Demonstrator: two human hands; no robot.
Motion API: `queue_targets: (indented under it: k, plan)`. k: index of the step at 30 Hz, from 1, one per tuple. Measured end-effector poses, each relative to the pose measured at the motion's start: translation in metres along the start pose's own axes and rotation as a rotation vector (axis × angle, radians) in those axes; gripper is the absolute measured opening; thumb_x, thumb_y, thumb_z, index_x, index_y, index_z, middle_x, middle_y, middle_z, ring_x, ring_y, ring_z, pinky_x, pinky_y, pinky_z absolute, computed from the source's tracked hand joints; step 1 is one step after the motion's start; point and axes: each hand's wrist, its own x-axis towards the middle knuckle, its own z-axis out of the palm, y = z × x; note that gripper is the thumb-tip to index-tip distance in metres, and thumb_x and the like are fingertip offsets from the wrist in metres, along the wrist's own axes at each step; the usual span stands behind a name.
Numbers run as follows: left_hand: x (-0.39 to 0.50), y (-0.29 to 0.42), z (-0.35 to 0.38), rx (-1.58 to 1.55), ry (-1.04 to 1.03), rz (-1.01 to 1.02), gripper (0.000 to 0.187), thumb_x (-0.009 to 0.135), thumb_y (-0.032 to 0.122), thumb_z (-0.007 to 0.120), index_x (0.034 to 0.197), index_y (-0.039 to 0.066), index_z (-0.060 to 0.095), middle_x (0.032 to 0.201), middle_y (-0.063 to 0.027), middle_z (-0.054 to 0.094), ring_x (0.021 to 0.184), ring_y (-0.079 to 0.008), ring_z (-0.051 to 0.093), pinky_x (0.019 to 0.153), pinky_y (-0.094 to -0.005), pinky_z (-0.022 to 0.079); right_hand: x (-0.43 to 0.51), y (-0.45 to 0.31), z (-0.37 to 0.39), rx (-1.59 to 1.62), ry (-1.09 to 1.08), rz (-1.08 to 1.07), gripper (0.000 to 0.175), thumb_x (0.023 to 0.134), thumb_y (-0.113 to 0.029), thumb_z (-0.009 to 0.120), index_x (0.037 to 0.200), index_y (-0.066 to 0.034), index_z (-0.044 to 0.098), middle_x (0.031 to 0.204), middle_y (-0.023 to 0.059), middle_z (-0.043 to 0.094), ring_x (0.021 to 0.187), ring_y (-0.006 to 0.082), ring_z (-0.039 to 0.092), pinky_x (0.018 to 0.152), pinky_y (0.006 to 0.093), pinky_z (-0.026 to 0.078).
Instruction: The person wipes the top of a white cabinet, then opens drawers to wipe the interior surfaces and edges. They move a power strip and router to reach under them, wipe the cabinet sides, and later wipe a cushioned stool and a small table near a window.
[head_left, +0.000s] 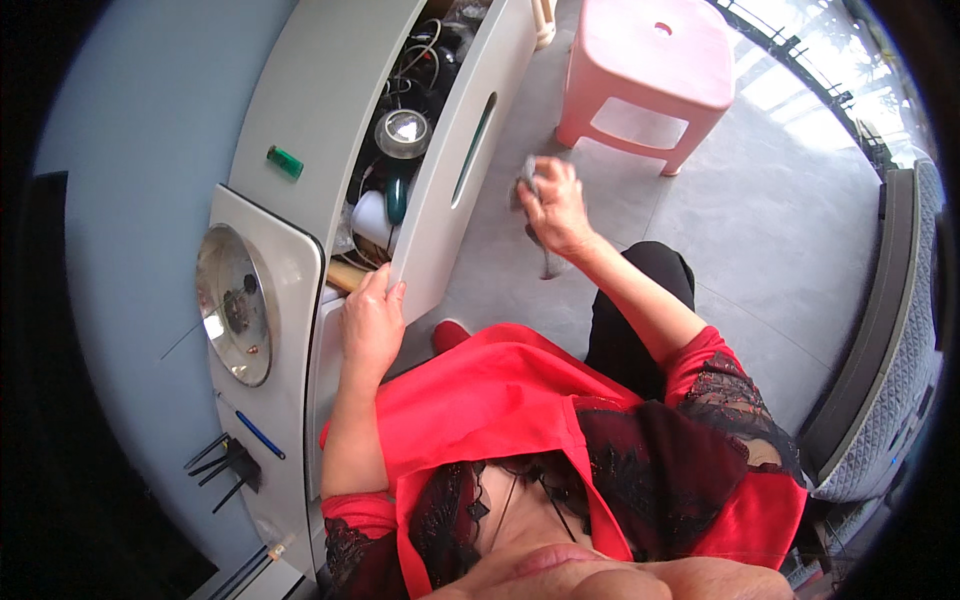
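My left hand (373, 319) rests on the near corner of a pulled-out white drawer (480, 142), its fingers over the edge. Held out over the floor beyond the drawer front, my right hand (556, 206) grips a crumpled grey cloth (553, 264), which hangs down and is slightly blurred. Inside the drawer lie a round lamp with a clear lens (403, 133), a dark green rounded object (396, 193), a white cup-like object (373, 217) and tangled white cables (427, 64). A piece of wood (345, 276) shows near my left fingers.
On the cabinet top are a green lighter (285, 163), a round metal tray (238, 307) with small items, a blue pen-like tool (259, 433) and a black router-like device (241, 461). A pink plastic stool (652, 60) stands ahead, a grey padded seat (877, 337) at the right.
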Motion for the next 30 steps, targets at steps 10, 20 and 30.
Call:
queue_targets:
  k: [10,20,30]
  plan:
    - [-0.001,0.000,0.001,-0.010,-0.001,0.020,0.026,0.090,0.011,0.060,0.114,0.001,0.060,0.102,-0.0191,0.064,0.092,-0.0420,0.061,0.077,-0.0484,0.047,0.057,0.045,-0.014,1.479,0.046,0.955,0.046,0.103,-0.036,0.038,0.122,0.0032,0.053,0.115,0.0177,0.058,0.104,0.0274,0.060,0.090,0.0430,0.050]
    - [-0.001,0.005,0.004,0.006,0.034,0.002,0.025,0.089,0.010,0.060,0.112,0.000,0.059,0.102,-0.0195,0.063,0.093,-0.0420,0.060,0.077,-0.0487,0.047,0.102,0.011,0.034,2.049,0.219,0.548,0.036,0.102,-0.021,0.042,0.128,0.0030,0.046,0.128,0.0159,0.052,0.120,0.0274,0.050,0.111,0.0416,0.035]
    - [0.001,0.008,0.006,0.035,0.055,0.040,0.025,0.087,0.005,0.059,0.111,-0.002,0.056,0.099,-0.0221,0.061,0.091,-0.0438,0.059,0.075,-0.0504,0.046,0.080,-0.005,0.097,0.597,0.469,0.177,0.029,0.076,-0.004,0.063,0.104,-0.0055,0.065,0.103,0.0084,0.067,0.087,0.0287,0.062,0.082,0.0382,0.048]
